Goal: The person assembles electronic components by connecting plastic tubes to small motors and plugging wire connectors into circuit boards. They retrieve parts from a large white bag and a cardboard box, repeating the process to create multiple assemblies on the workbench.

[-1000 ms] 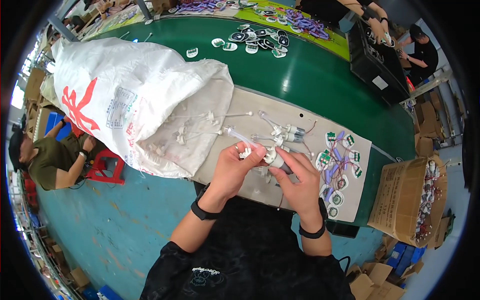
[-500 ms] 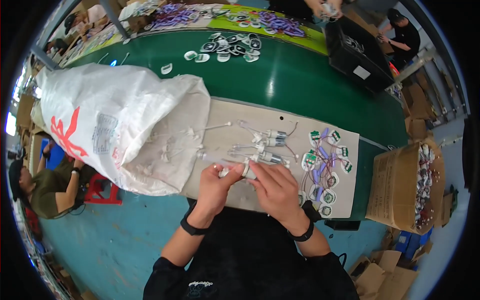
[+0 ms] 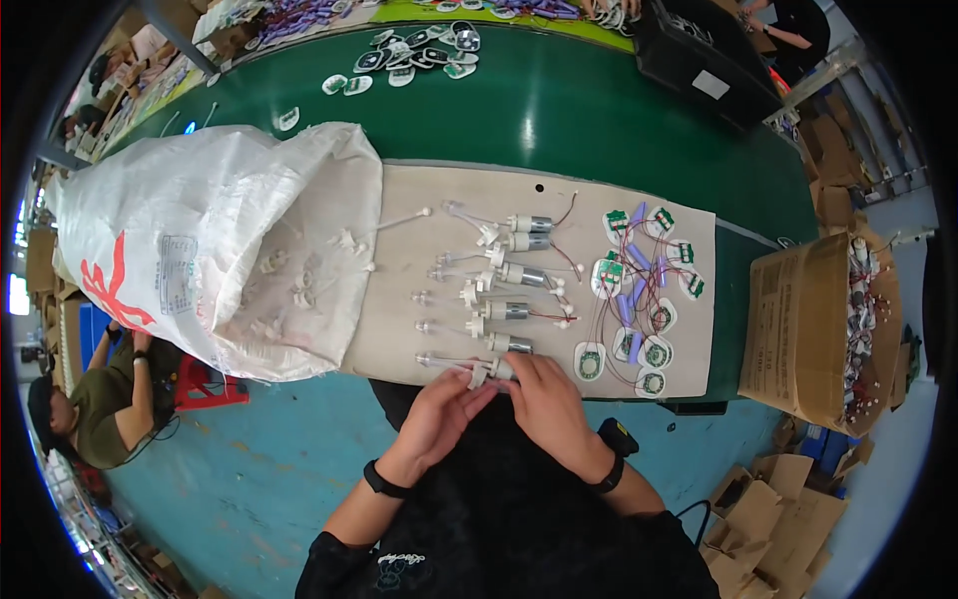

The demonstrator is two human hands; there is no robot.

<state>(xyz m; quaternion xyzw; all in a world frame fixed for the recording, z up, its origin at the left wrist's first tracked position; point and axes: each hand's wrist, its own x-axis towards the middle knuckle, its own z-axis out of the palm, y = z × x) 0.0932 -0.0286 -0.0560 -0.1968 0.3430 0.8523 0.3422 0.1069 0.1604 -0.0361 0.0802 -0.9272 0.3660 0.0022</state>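
The person's left forearm (image 3: 361, 509) extends from the near side toward far and right, while the right forearm (image 3: 641, 491) slants toward far and left. The left hand (image 3: 439, 411) has its palm turned partly to the right, with the fingers bent. The right hand (image 3: 551, 411) shows its back upward, and its fingers curl toward the left. Both hands are close together, fingertips almost meeting in a pinching pose.

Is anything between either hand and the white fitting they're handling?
Nothing visible is: the left hand and right hand meet at the white fitting. The nearest motor lies beyond it on the board, not between.
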